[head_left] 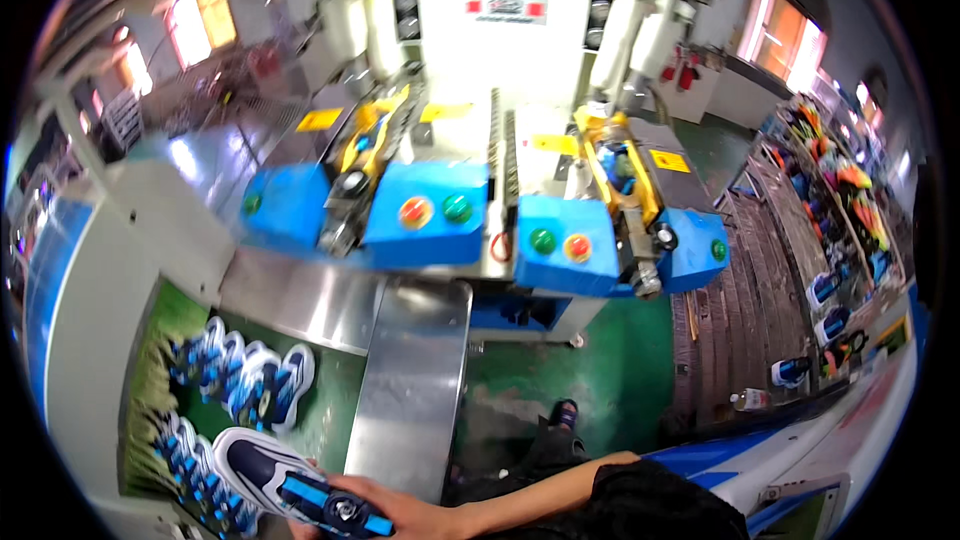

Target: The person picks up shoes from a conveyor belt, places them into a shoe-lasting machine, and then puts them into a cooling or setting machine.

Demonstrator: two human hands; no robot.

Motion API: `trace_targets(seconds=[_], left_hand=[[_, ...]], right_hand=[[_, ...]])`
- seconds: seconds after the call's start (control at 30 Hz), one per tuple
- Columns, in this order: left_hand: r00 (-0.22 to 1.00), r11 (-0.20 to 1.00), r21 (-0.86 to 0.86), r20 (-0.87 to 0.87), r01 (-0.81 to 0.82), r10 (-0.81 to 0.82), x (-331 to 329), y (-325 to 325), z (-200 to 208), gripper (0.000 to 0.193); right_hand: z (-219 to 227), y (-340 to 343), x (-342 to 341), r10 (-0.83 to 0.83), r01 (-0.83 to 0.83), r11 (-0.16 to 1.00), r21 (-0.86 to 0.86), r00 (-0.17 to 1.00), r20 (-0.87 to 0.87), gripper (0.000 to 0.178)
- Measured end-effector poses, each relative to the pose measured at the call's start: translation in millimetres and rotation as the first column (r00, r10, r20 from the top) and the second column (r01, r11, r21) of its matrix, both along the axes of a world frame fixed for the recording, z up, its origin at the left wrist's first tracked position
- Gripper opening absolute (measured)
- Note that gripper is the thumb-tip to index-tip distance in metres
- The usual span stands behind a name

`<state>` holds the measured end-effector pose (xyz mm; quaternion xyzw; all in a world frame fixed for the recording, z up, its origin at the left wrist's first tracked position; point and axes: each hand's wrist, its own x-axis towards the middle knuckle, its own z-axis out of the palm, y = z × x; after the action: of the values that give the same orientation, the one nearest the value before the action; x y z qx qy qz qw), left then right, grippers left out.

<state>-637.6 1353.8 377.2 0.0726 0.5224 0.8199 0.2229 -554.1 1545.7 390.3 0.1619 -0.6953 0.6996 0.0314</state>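
Observation:
A navy, bright-blue and white sneaker [262, 472] is held at the lower left, its patterned sole seemingly facing up. My right hand [400, 512] is closed around its darker end, the forearm reaching in from the lower right. Of my left hand [302, 530] just a little skin shows beside the shoe at the lower edge; it appears to grip from beneath, with most of its fingers hidden. Just beyond and left of the held shoe, similar sneakers [285, 390] stand in a row on a green surface, and a second row of sneakers [190, 455] lies nearer.
Ahead stands a machine with blue control housings [425, 200], red and green buttons, and two yellow-framed clamp stations [620, 170]. A metal shelf [415, 380] juts toward me. At right are a slatted wooden platform [740, 310], a shoe rack [850, 190] and a plastic bottle [750, 399].

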Motion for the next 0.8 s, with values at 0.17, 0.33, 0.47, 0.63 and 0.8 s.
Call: trace_targets(seconds=[0.17, 0.33, 0.47, 0.63, 0.8], left_hand=[[0.993, 0.987, 0.116, 0.026, 0.111, -0.115, 43.9, 231.4, -11.9, 0.083], [0.940, 0.931, 0.154, 0.025, 0.332, -0.339, 100.8, 458.1, 11.9, 0.058], [0.854, 0.865, -0.245, -0.189, 0.438, -0.486, 51.9, 620.6, 35.5, 0.075], [0.728, 0.664, -0.733, -0.375, 0.146, -0.574, -63.8, 861.4, -53.5, 0.102], [0.637, 0.526, -0.850, -0.387, 0.034, -0.667, -44.9, 936.0, -82.1, 0.094]], right_hand=[[1.8, 219.4, 53.2, -0.245, 0.252, 0.967, -0.045, 0.962, 0.121, 0.071], [-41.2, 420.5, 197.9, -0.717, 0.904, 0.382, -0.192, 0.421, 0.555, 0.043], [-20.6, 501.2, 266.1, -0.911, 0.938, -0.012, -0.347, 0.133, 0.390, 0.033], [-49.3, 520.0, 294.6, -0.823, 0.960, -0.166, -0.224, -0.010, 0.567, 0.035], [-60.4, 543.7, 309.7, -0.786, 0.956, -0.270, -0.114, -0.150, 0.600, 0.038]])
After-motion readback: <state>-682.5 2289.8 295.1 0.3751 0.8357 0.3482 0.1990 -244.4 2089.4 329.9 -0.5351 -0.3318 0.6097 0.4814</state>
